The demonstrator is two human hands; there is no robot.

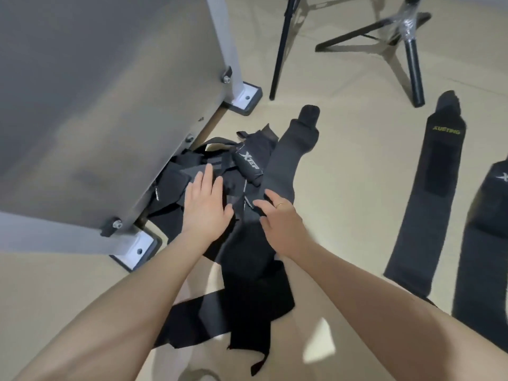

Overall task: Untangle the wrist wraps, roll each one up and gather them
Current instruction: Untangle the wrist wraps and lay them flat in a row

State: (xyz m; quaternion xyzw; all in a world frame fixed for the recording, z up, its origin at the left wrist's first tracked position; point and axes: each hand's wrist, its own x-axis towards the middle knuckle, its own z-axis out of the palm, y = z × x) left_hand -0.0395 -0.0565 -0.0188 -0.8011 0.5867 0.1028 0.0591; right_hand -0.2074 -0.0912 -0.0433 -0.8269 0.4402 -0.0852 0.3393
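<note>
A tangled heap of black wrist wraps (242,281) lies on the beige floor, partly tucked under a grey table. One long grey-black wrap (286,158) runs from the heap up and right. My left hand (204,200) rests flat on the heap with fingers spread, holding nothing. My right hand (277,215) pinches a strap of the heap between thumb and fingers, just below the long wrap. Two wraps lie flat and straightened at the right: one with yellow lettering (428,193) and one at the frame edge (486,248).
The grey table's underside (104,86) and its bolted feet (244,99) crowd the left side. Black tripod legs (412,61) and a stand pole (283,45) stand on the floor at the back right. Bare floor (343,193) lies between the heap and the flat wraps.
</note>
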